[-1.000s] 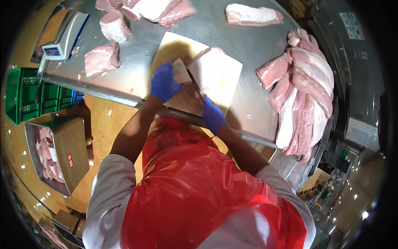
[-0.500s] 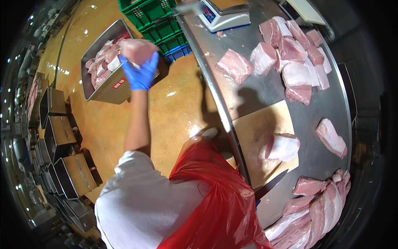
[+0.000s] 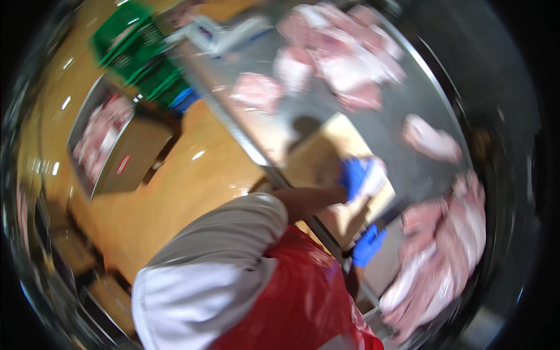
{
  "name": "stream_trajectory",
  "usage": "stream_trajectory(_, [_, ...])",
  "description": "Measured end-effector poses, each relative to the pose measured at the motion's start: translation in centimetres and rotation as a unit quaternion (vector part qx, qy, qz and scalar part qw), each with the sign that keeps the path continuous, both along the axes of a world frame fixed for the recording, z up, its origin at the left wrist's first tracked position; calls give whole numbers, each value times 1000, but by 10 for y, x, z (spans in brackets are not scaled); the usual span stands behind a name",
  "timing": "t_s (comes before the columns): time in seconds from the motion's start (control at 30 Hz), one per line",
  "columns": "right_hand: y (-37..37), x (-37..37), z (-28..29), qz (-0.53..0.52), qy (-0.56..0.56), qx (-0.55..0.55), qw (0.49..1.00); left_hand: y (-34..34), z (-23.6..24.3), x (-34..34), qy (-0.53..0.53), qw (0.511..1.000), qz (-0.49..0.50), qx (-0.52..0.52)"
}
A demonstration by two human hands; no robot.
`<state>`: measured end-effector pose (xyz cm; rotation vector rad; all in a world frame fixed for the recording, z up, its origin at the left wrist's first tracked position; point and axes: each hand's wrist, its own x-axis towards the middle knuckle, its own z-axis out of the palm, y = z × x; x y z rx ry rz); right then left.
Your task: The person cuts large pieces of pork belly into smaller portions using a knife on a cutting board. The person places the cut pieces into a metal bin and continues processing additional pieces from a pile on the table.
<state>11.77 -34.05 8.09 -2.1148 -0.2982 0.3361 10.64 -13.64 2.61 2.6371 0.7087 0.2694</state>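
My left hand (image 3: 354, 177), in a blue glove, reaches across to the cutting board (image 3: 315, 153) and grips a piece of pork (image 3: 375, 178) lying there. Close by, my right hand (image 3: 368, 245), gloved in blue too, is closed at the board's near right edge. It appears to hold a knife (image 3: 357, 220), whose dark blade is badly smeared by motion. A long slab of pork (image 3: 446, 251) lies right of my right hand, and a single piece of pork (image 3: 431, 139) rests farther off on the metal table.
Cut pork pieces (image 3: 344, 52) are heaped at the far side of the metal table (image 3: 408, 186), near a scale (image 3: 227, 35). On the floor to the left stand a metal bin (image 3: 137, 153) of meat, stacked green crates (image 3: 131, 44) and more bins (image 3: 108, 297).
My left hand has left the meat bin, where it held a pork piece, and swung right onto the pork on the board. The view has turned; my right hand has come into sight.
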Motion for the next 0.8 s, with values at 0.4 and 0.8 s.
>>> stream_trajectory(0.4, [-136, -42, -60, -188, 19, 4, 982, 117, -30, -14, -67, 668, 58, -738])
stream_trajectory(0.8, [-167, -38, -82, -211, 9, -22, 977, 288, 78, 3, -410, 733, 196, -506])
